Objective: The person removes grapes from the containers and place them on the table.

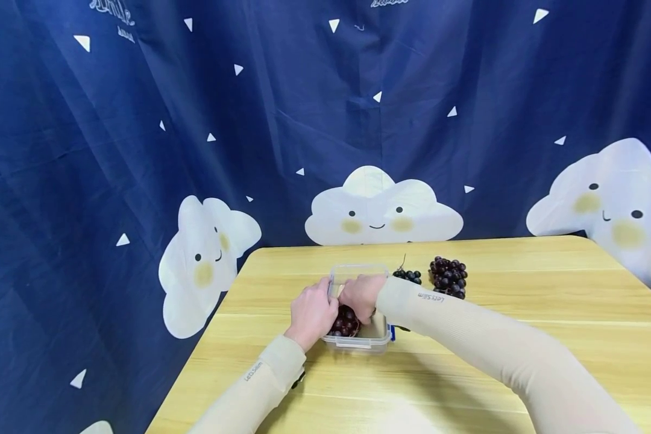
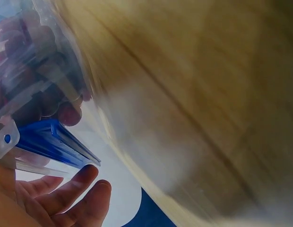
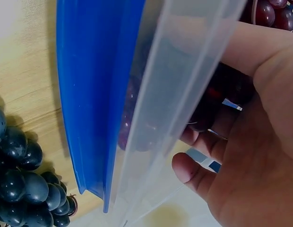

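A clear plastic food container point(image 1: 354, 343) with blue latches sits on the table, a bunch of dark red grapes point(image 1: 344, 323) inside at its left. My left hand point(image 1: 311, 313) grips the container's left wall at the rim; in the left wrist view its fingertips point(image 2: 95, 187) extend past a blue latch point(image 2: 54, 142). Reaching over the right wall, my right hand point(image 1: 362, 295) is down in the container. Its fingers curl about the red grapes point(image 3: 203, 116) in the right wrist view, partly hidden behind the frosted wall and another blue latch point(image 3: 97, 94).
Just behind the container's right side lies a blue-black grape bunch point(image 1: 407, 276), partly covered by my right sleeve. A second dark bunch point(image 1: 449, 277) lies farther right on the wooden table point(image 1: 521, 349). A dark blue curtain point(image 1: 282, 120) with cloud prints hangs behind the table.
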`<state>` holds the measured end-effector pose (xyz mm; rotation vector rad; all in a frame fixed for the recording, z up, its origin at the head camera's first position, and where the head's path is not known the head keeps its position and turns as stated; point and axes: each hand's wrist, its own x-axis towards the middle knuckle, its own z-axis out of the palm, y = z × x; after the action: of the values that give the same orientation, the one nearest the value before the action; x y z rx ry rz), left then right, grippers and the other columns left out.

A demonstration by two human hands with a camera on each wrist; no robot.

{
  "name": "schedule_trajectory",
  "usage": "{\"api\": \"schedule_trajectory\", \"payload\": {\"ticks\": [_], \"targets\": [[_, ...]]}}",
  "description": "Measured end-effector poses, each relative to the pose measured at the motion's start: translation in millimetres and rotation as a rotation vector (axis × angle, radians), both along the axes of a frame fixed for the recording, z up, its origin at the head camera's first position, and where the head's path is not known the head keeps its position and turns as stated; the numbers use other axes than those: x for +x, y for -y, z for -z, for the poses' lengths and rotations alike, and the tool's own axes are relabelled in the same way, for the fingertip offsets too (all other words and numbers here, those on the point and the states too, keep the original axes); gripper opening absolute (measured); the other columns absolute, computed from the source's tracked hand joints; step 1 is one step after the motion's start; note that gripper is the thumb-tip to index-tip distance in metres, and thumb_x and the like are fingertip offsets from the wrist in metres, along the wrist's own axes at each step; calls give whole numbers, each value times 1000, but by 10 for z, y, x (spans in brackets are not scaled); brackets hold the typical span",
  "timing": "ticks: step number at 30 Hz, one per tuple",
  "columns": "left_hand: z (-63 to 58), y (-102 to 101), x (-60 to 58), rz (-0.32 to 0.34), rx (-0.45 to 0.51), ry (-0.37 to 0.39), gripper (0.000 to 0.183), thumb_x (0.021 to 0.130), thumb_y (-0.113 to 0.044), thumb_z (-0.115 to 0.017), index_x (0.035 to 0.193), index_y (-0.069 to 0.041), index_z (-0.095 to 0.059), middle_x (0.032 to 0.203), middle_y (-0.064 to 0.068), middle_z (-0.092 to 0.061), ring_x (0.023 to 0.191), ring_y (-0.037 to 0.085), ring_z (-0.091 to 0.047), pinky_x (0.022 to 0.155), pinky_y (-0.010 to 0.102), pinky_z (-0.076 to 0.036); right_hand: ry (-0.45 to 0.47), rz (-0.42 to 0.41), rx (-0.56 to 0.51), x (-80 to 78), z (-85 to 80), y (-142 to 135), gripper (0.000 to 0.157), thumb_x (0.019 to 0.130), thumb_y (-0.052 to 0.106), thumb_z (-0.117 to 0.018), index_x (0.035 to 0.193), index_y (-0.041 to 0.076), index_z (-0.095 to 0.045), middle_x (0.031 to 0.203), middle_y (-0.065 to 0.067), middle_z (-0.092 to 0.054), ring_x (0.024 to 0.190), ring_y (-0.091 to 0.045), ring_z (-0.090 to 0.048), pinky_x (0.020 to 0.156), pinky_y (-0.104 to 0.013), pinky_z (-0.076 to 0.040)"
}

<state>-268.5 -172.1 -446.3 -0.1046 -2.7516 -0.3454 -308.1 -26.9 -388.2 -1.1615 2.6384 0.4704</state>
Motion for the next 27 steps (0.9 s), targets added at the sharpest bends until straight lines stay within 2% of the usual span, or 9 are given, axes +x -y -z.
{"api": "schedule_trajectory", "payload": {"ticks": [8, 13, 17, 19, 24, 27], "targets": [[-5, -5, 12, -7, -2, 8, 44, 90, -27, -60, 133, -17, -60, 100, 9, -73, 87, 29, -69, 63, 47, -52, 6, -49, -39, -27, 27, -49, 35, 64, 19, -87, 89, 25, -65, 90, 8, -65, 84, -11, -56, 81, -32, -50], [2, -7, 11, -4, -4, 11, 43, 90, -26, -60, 133, -17, -60, 97, 9, -73, 85, 28, -69, 61, 46, -51, 81, -35, -90, -44, 31, -106, 31, 67, 11, -83, 83, 24, -61, 78, 10, -60, 70, -10, -55, 66, -28, -50], [0, -7, 8, -4, -12, 9, 43, 90, -26, -60, 133, -17, -60, 97, 9, -73, 85, 29, -70, 61, 47, -52, 113, -38, -116, -45, 1, -133, 29, 68, 7, -81, 83, 22, -61, 75, 9, -59, 66, -9, -53, 59, -25, -48], [0, -7, 7, -5, -22, 9, 44, 91, -26, -59, 133, -17, -60, 97, 9, -73, 84, 29, -70, 60, 46, -52, 105, -45, -120, -35, -20, -144, 28, 68, 8, -81, 82, 22, -61, 74, 9, -59, 66, -10, -52, 60, -26, -48], [-6, -8, 13, -3, -30, 17, 44, 91, -26, -59, 134, -16, -59, 95, 9, -73, 81, 27, -68, 58, 44, -51, 61, -71, -115, -22, -66, -187, 28, 67, 14, -84, 82, 24, -62, 76, 13, -60, 70, -8, -53, 74, -30, -48], [-14, -10, 18, -2, -31, 19, 45, 91, -26, -59, 135, -17, -59, 94, 8, -73, 79, 26, -67, 57, 43, -50, 77, -71, -128, -26, -90, -215, 29, 68, 14, -84, 85, 25, -63, 78, 14, -60, 72, -7, -55, 78, -30, -49]]}}
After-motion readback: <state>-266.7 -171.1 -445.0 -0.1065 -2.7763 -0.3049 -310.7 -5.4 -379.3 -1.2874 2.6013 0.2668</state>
